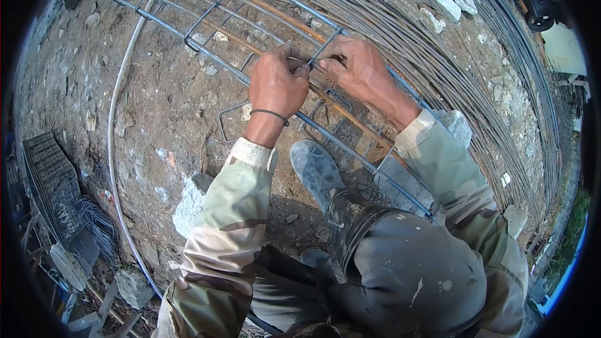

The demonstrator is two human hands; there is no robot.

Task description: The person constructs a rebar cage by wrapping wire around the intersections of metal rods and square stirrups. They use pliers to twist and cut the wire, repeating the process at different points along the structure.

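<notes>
A long cage of steel bars (215, 58) runs from the upper left to the lower right, with square stirrups around its bars. Both hands meet at one stirrup (324, 45) near the middle of the cage. My left hand (278, 81) has its fingers closed at the stirrup's edge; what they pinch is too small to make out. My right hand (362, 70) is closed on the other side of the same stirrup, its fingertips also pinching something hidden. Rusty bars (347, 114) pass below the hands.
Loose rods (400, 43) lie on the ground at the upper right. A pale hose (114, 109) curves along the left. Loose stirrups (230, 119) lie under the cage. Stones (190, 205) sit near my boot (315, 169). A rusty metal tray (51, 175) stands at the far left.
</notes>
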